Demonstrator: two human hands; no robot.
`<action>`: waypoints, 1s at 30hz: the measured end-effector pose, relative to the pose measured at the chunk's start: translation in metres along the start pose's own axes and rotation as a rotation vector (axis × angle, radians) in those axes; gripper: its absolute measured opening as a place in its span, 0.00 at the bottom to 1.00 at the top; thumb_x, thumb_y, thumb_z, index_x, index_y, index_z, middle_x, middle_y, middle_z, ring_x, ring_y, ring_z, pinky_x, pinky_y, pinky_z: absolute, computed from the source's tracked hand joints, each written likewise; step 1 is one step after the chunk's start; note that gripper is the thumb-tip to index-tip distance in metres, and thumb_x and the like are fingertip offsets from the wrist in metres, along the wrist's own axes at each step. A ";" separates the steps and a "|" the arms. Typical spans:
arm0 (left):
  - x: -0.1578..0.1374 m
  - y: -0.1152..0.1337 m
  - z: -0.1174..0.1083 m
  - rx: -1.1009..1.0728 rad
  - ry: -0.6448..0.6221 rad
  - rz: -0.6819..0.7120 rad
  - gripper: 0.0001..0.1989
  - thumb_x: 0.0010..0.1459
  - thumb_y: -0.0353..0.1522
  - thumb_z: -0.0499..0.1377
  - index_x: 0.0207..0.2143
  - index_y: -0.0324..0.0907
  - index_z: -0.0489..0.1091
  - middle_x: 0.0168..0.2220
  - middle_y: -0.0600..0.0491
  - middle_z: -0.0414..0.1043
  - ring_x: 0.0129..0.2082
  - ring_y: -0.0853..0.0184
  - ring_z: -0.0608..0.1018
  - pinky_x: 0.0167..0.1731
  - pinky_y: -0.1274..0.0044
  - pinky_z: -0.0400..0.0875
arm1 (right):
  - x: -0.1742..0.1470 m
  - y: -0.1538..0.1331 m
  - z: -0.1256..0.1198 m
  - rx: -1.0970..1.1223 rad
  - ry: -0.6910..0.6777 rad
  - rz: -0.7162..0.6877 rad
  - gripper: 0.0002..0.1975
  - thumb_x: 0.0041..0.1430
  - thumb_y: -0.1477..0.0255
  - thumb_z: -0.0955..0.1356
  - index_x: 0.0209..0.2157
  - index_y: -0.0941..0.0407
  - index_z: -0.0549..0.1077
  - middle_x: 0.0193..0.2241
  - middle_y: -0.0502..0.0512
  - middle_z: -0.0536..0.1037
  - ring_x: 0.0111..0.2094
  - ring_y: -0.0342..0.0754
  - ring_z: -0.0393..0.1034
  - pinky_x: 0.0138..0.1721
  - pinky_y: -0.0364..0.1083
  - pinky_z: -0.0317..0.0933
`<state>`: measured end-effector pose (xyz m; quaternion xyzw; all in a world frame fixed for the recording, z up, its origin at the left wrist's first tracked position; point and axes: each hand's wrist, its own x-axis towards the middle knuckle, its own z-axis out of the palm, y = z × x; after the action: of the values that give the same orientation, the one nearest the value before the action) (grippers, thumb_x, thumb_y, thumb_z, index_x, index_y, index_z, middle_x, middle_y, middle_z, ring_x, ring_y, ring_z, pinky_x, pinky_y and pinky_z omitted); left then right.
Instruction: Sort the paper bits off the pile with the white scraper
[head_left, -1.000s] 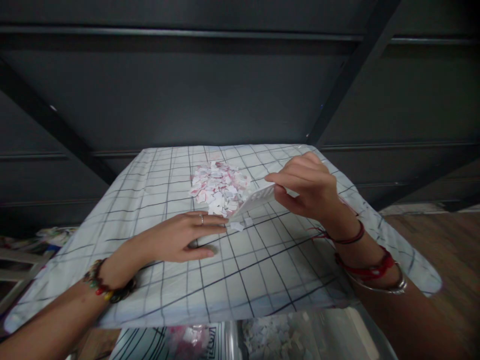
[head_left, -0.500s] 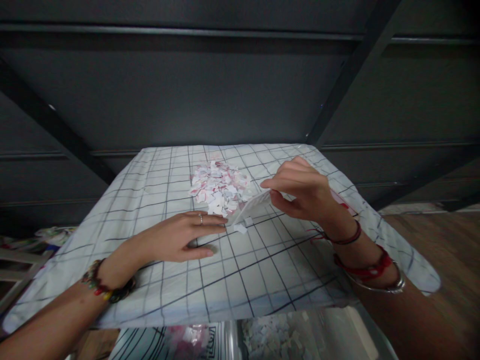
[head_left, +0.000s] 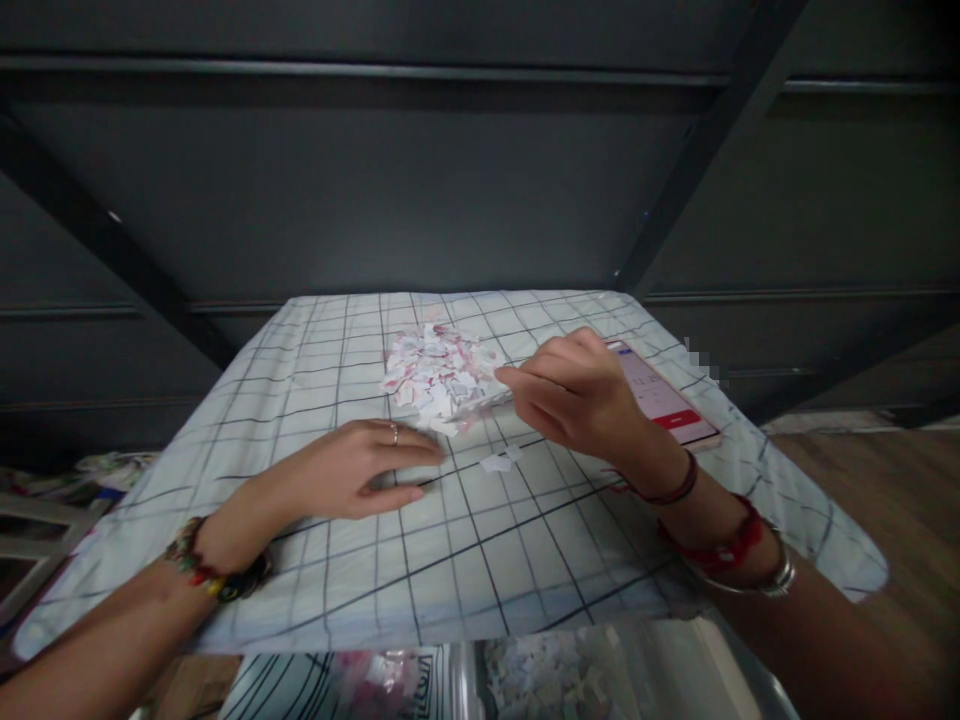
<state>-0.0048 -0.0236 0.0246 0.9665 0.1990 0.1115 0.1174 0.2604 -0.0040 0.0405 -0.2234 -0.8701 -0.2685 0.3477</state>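
A pile of torn paper bits (head_left: pixel 431 365), white with pink and red, lies on the checked tablecloth (head_left: pixel 330 560). My right hand (head_left: pixel 574 390) pinches a thin, whitish, see-through sheet (head_left: pixel 486 404) at the pile's right front edge. Its exact kind cannot be made out, as my fingers hide one end. Resting on the cloth in front of the pile, my left hand (head_left: pixel 360 470) has its fingers stretched out and holds nothing. Two or three loose paper scraps (head_left: pixel 499 460) lie on the cloth between my hands.
A phone (head_left: pixel 667 395) with its screen lit lies beyond my right wrist. Below the table's near edge are a clear container (head_left: pixel 555 670) of paper bits and a patterned bag (head_left: pixel 292 690) with pink contents. Dark panels (head_left: pixel 390 180) stand behind the table.
My right hand has moved left and slightly down, tipping the sheet lower against the pile and uncovering the phone. My left hand has drawn back slightly, away from the sheet.
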 end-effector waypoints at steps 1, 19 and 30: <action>0.000 0.000 0.000 -0.001 0.005 0.002 0.15 0.62 0.36 0.51 0.47 0.39 0.68 0.46 0.47 0.73 0.44 0.63 0.75 0.43 0.72 0.71 | 0.000 -0.001 -0.001 0.020 0.000 -0.012 0.07 0.54 0.79 0.61 0.34 0.55 0.68 0.20 0.45 0.69 0.25 0.42 0.56 0.29 0.45 0.46; -0.004 -0.003 -0.002 0.061 0.049 -0.013 0.13 0.62 0.35 0.51 0.43 0.40 0.70 0.40 0.50 0.75 0.37 0.65 0.77 0.37 0.75 0.72 | 0.000 -0.004 -0.007 0.158 0.105 -0.027 0.14 0.53 0.80 0.63 0.41 0.53 0.67 0.22 0.44 0.70 0.26 0.41 0.59 0.29 0.46 0.49; -0.004 -0.002 -0.002 0.055 0.056 -0.016 0.13 0.62 0.35 0.50 0.43 0.40 0.71 0.40 0.50 0.76 0.37 0.65 0.77 0.38 0.75 0.72 | -0.005 0.001 -0.008 0.189 0.117 -0.030 0.17 0.51 0.80 0.64 0.44 0.53 0.66 0.26 0.46 0.72 0.28 0.42 0.61 0.31 0.46 0.51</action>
<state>-0.0096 -0.0233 0.0254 0.9643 0.2127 0.1322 0.0863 0.2681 -0.0093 0.0414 -0.1604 -0.8730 -0.2032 0.4133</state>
